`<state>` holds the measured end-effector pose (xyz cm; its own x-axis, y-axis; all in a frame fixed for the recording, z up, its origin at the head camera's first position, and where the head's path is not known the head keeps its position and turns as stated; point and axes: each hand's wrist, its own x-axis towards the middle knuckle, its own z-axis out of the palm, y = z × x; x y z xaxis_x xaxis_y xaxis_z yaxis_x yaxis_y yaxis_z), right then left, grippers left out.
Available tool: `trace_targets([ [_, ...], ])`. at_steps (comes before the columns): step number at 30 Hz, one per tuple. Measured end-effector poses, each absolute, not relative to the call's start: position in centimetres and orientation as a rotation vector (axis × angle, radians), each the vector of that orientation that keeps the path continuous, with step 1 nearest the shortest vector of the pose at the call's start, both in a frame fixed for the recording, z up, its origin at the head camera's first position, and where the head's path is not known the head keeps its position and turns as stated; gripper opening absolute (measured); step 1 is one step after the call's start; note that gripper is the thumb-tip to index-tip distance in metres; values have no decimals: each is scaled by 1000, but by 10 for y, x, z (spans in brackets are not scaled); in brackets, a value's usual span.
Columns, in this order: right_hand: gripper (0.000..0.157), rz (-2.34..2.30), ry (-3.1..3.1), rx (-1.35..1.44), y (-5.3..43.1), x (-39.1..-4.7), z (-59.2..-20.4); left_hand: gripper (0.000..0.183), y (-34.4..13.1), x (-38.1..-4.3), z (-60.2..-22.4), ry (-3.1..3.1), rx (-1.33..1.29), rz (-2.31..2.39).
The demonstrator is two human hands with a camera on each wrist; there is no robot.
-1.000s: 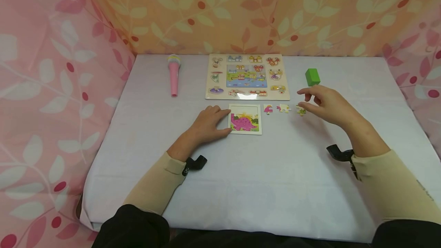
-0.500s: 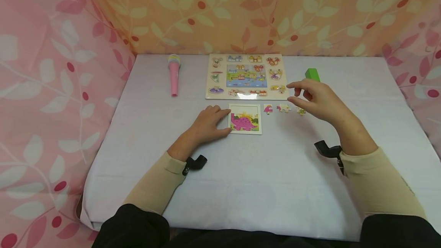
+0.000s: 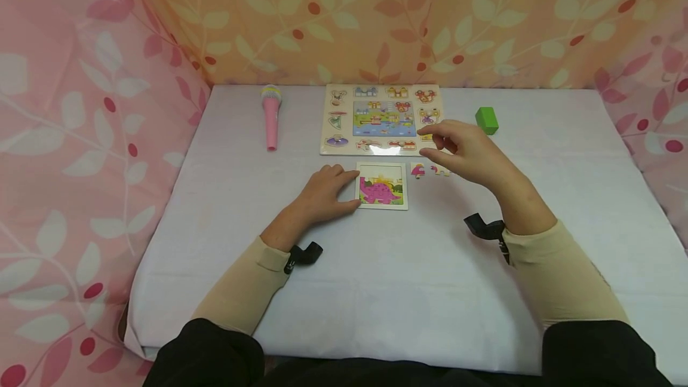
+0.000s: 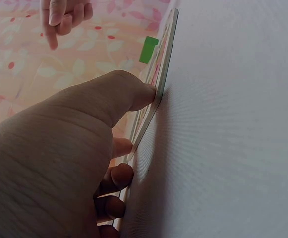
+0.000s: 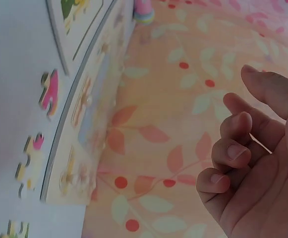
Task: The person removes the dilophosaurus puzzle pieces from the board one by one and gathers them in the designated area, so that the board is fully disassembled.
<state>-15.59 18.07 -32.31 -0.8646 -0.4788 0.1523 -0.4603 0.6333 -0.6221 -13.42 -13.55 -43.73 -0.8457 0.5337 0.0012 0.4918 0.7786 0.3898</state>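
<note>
My left hand (image 3: pixel 325 193) rests at the left side of a small white-framed jigsaw puzzle (image 3: pixel 381 187) with a pink dinosaur picture. Its thumb and index fingertip touch the frame near two corners, and the left wrist view shows the thumb (image 4: pixel 134 94) pressing on the frame's edge. Upright over the table, my right hand (image 3: pixel 473 151) has loosely bent fingers and nothing between them. Below it lie loose jigsaw pieces: a pink one (image 3: pixel 417 170), a pale one (image 3: pixel 438 170), and a green-yellow one (image 5: pixel 17 229) that the hand covers in the head view.
Behind the small puzzle lies a larger wooden peg puzzle board (image 3: pixel 338 121), partly overlapped by my right hand. A pink toy microphone (image 3: pixel 271 118) is at the back left, a green block (image 3: pixel 487 120) at the back right. Floral curtains (image 3: pixel 376 17) border the table.
My right hand has moved left, from over the green-yellow piece to above the other loose pieces and the larger board's corner. The left hand and small puzzle have stayed in place.
</note>
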Motion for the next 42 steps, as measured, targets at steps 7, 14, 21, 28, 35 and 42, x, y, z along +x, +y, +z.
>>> trace_targets([
  [7,35,-1023,2752,-833,157,-159,-328,70,-136,-134,-438,2859,831,589],
  [14,37,-926,2689,-852,133,-161,-337,69,-136,-134,-437,2856,834,577],
  [21,40,-763,2622,-899,116,-164,-354,69,-135,-134,-438,2865,834,592],
  [28,39,-684,2581,-839,103,-164,-369,68,-136,-135,-439,2867,842,575],
  [35,41,-504,2622,-794,93,-164,-385,69,-136,-135,-438,2863,842,573],
  [42,40,-482,2631,-710,87,-159,-391,69,-136,-135,-436,2864,848,584],
])
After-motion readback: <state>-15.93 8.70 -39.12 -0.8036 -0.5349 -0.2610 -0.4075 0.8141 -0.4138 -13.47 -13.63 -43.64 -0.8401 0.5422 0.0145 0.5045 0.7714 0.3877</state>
